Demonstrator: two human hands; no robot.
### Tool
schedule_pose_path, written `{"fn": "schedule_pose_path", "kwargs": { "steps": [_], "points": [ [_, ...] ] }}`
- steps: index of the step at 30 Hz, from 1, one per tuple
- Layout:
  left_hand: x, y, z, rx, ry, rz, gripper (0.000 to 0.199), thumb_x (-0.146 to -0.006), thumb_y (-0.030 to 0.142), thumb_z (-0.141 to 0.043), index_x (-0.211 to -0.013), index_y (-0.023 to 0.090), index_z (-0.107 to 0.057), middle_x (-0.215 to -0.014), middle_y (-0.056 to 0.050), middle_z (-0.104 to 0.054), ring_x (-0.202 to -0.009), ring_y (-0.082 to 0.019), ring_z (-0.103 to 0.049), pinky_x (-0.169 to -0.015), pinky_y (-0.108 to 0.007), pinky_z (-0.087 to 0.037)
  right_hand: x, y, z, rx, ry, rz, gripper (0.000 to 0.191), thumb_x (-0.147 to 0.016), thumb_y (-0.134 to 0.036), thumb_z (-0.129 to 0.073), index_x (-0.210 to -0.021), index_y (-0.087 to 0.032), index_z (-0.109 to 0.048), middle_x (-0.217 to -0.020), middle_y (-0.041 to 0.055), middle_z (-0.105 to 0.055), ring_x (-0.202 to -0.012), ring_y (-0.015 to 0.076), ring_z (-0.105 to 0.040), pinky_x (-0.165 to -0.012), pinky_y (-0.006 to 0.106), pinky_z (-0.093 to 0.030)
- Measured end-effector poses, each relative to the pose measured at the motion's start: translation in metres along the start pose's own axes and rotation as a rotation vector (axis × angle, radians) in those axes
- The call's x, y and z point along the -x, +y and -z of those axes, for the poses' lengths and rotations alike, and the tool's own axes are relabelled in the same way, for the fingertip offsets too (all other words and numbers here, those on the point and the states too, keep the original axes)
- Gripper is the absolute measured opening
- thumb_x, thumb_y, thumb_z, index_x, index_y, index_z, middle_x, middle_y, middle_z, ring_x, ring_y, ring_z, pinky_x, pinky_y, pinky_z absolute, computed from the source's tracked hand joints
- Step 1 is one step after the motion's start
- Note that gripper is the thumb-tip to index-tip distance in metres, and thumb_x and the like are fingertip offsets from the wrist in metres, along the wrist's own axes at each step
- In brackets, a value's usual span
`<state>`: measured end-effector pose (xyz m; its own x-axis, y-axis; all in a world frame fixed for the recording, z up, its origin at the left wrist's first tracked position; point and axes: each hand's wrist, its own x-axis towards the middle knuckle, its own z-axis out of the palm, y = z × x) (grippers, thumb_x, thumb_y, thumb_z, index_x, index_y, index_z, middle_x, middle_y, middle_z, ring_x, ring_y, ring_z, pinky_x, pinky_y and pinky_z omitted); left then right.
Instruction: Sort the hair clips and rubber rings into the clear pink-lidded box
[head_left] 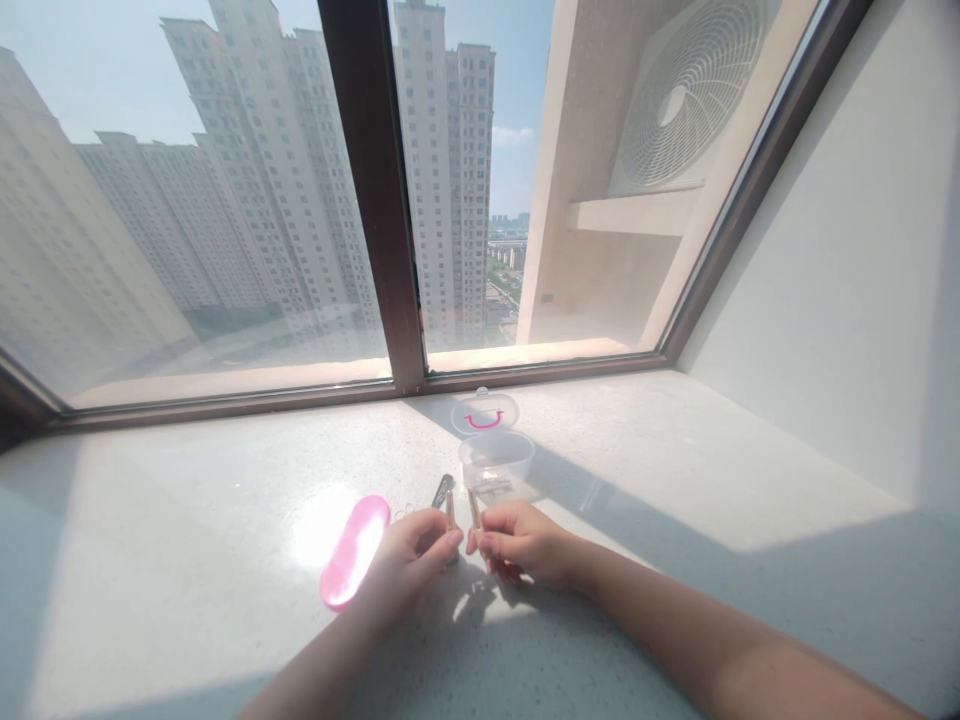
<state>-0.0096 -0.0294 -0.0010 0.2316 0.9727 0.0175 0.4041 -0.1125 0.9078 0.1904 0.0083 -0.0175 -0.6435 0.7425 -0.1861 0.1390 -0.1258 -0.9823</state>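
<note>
My left hand [420, 552] pinches a slim, gold-brown stick-like piece [450, 508] upright between thumb and fingers. Facing it across a small gap, my right hand [529, 543] grips a similar slim gold-brown piece [474, 508], tilted slightly. Their exact kind is too small to make out. Just behind my left fingers lies a dark, narrow object [443, 488], partly hidden by that hand. Pale loops [406, 512], perhaps handle rings, show beside it. A clear plastic tub [496, 455] stands just beyond both hands, with some small items in its bottom.
Left of my left hand lies a glossy pink oblong case [355, 550]. The clear lid [484, 412] with a pink handle rests behind the tub, near the window frame [409, 372]. A white wall [840, 290] bounds the pale speckled sill [225, 540] on the right.
</note>
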Motion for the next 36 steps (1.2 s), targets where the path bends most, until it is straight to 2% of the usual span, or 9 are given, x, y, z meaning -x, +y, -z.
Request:
{"fn": "schedule_pose_path", "kwargs": {
  "steps": [18,27,36],
  "points": [
    [0.0005,0.0012,0.0006,-0.003,0.004,0.000,0.032,-0.088,0.041,-0.053,-0.067,0.016,-0.055,-0.063,0.001,-0.051,-0.061,-0.014,-0.047,-0.058,-0.027,-0.034,-0.0003,0.0017,0.0002,-0.015,0.000,0.000,0.028,-0.076,-0.040,-0.063,-0.082,-0.013,-0.063,-0.056,-0.0026,-0.057,-0.038,0.0061,-0.046,-0.037,0.017,-0.033],
    [-0.0002,0.0010,0.0004,0.004,0.011,-0.001,0.030,-0.088,0.039,-0.053,-0.067,0.016,-0.056,-0.061,0.001,-0.052,-0.061,-0.014,-0.049,-0.057,-0.026,-0.034,0.0011,0.0015,0.0002,-0.003,0.003,0.002,0.022,-0.077,-0.035,-0.060,-0.082,-0.013,-0.062,-0.057,-0.0018,-0.058,-0.039,0.0067,-0.045,-0.037,0.017,-0.033],
    [0.0002,0.0022,0.0002,0.002,0.009,0.008,0.031,-0.088,0.040,-0.053,-0.068,0.017,-0.056,-0.061,0.002,-0.051,-0.061,-0.014,-0.048,-0.058,-0.026,-0.034,0.0004,0.0011,-0.0005,-0.010,-0.001,-0.007,0.026,-0.076,-0.039,-0.062,-0.079,-0.013,-0.061,-0.057,-0.0018,-0.058,-0.039,0.0066,-0.046,-0.037,0.017,-0.033]
  ]
}}
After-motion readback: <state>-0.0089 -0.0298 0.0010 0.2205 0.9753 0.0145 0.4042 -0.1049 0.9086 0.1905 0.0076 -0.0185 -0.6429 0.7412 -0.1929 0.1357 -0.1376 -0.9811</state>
